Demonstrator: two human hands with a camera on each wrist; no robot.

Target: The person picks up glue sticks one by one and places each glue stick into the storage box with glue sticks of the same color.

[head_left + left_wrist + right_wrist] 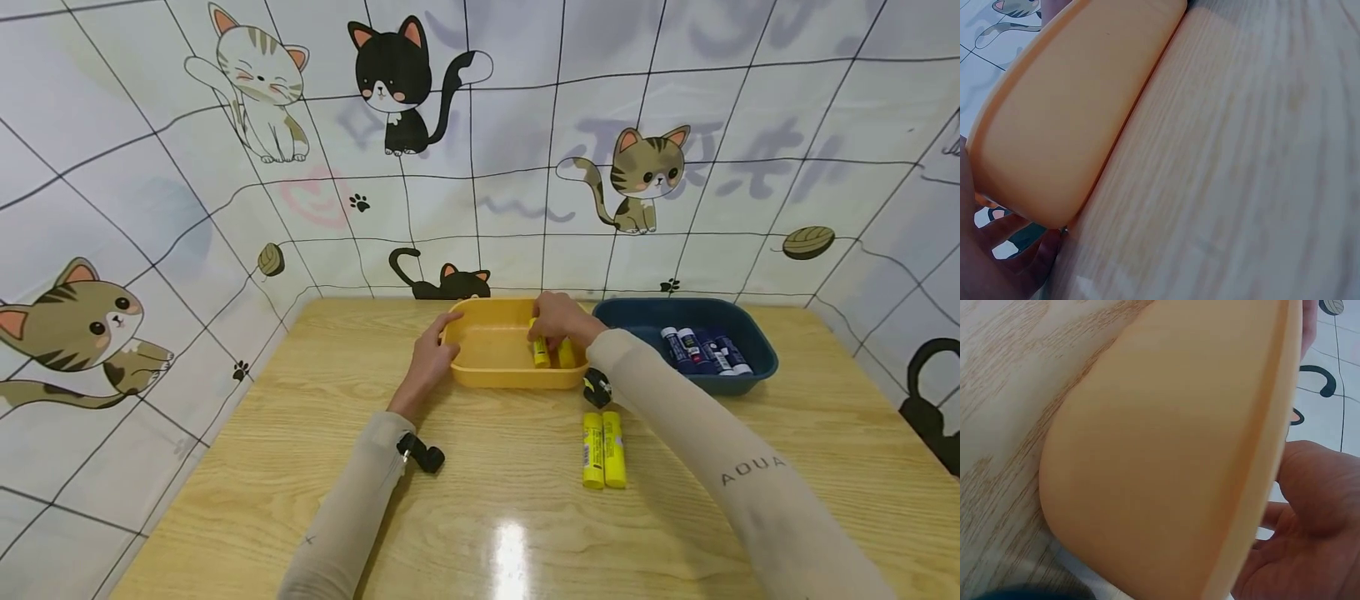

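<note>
A yellow plastic bin (487, 342) stands at the back of the table. My left hand (429, 360) grips its left end, thumb by the rim and fingers around the outside; the left wrist view shows those fingers (1013, 250) against the bin's wall. My right hand (564, 318) reaches over the right part of the bin and pinches a yellow glue stick (540, 350), tilted inside it. Another yellow glue stick (566, 354) is just beside it, partly covered by the hand. In the right wrist view the bin's side hides the fingertips.
Two yellow glue sticks (593, 452) lie side by side on the wooden table (450, 500), in front of the bin. To the right stands a dark blue bin (765, 354) with several dark blue, white-capped glue sticks (705, 352). A cat-patterned cloth (517, 200) rises behind.
</note>
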